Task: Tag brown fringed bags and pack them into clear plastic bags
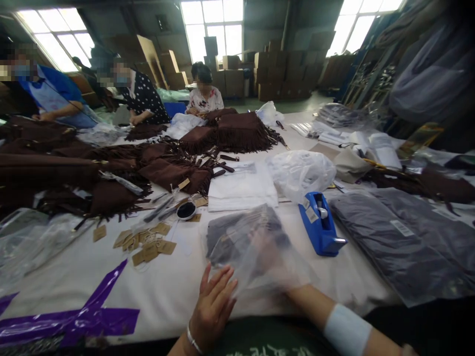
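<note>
My left hand (212,302) lies flat with its fingers spread on the white table (156,291), touching the near edge of a clear plastic bag (256,247) that holds a folded grey garment (230,235). My right hand (272,264) is inside or under the same bag, seen only as a blur through the plastic, so its fingers cannot be made out. A white wristband (347,330) is on my right forearm.
A blue tape dispenser (321,225) stands right of the bag, with bagged grey garments (404,242) beyond it. Brown fringed garments (111,168) cover the left and middle. Paper tags (148,244), purple tape (89,316) and a crumpled bag (300,173) lie about. Three people work across the table.
</note>
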Action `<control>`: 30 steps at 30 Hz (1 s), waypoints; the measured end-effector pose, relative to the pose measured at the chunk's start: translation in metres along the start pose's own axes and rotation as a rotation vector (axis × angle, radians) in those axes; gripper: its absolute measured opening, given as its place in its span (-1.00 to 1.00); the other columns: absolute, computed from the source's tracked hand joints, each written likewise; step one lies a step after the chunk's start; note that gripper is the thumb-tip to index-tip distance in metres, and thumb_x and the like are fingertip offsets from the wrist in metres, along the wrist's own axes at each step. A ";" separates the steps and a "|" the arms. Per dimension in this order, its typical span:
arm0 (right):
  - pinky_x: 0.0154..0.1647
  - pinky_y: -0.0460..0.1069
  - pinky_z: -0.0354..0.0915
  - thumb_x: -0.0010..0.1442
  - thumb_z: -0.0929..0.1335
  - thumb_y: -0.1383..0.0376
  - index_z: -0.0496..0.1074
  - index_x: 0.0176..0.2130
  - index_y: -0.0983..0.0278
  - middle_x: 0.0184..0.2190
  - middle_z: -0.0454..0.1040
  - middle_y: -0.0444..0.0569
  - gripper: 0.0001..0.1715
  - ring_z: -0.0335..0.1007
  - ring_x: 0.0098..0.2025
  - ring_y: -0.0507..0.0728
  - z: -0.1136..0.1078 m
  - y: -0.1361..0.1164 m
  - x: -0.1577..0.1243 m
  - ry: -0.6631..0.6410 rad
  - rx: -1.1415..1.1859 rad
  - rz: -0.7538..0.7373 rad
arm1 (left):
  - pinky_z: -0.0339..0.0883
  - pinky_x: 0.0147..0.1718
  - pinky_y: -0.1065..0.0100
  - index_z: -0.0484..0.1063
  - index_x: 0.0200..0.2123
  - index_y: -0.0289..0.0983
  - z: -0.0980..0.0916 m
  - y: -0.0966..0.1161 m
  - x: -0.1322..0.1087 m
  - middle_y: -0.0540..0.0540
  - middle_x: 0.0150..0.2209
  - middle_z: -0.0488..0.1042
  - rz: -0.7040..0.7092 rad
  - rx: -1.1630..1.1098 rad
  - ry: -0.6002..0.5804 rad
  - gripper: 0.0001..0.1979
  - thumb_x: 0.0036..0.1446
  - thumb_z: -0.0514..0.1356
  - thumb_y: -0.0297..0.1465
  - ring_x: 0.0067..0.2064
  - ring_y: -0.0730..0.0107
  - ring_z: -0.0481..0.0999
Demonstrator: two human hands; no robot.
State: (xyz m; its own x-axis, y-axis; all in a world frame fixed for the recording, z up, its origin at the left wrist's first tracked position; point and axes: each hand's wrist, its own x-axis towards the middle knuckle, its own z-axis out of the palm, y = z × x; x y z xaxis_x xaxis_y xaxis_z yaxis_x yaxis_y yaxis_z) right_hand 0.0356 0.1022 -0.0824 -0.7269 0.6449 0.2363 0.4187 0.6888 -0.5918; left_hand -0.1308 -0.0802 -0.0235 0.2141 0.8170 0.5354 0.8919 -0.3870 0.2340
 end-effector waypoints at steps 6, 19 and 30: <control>0.29 0.27 -0.18 0.16 0.30 0.19 0.09 0.23 0.10 0.27 0.06 -0.10 -0.32 -0.16 0.30 0.36 0.017 0.020 0.012 -0.040 -0.134 -0.034 | 0.09 0.16 -0.13 -0.06 0.27 -0.36 0.024 -0.022 -0.030 -0.25 0.22 0.17 -0.085 0.095 -0.251 -0.33 0.05 -0.09 -0.69 0.27 0.12 0.09; 0.12 0.16 0.21 0.26 0.22 0.18 0.26 0.15 0.18 0.14 0.31 0.05 -0.53 0.20 0.16 0.27 -0.067 -0.009 -0.141 -0.244 -0.216 0.124 | -0.15 0.26 -0.09 -0.19 0.30 -0.11 0.006 -0.069 -0.036 -0.01 0.35 -0.32 -0.243 -0.179 -0.692 0.08 -0.40 -0.02 -0.70 0.33 0.11 -0.24; 0.14 0.11 0.21 0.17 0.17 0.45 0.41 -0.01 0.20 0.02 0.42 0.02 -0.54 0.31 0.06 0.12 -0.091 0.028 -0.040 -0.267 0.217 -0.072 | -0.20 0.22 -0.12 -0.13 0.29 -0.06 -0.027 -0.077 -0.016 0.02 0.34 -0.33 -0.176 -0.247 -0.951 0.06 -0.42 -0.01 -0.64 0.32 0.04 -0.26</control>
State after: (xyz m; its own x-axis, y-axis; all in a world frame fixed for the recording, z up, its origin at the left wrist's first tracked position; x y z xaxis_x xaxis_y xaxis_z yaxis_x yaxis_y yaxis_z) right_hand 0.1253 0.1256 -0.0382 -0.8791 0.4681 0.0900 0.2569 0.6243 -0.7378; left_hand -0.2138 -0.0752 -0.0282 0.4132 0.8320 -0.3703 0.8570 -0.2177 0.4671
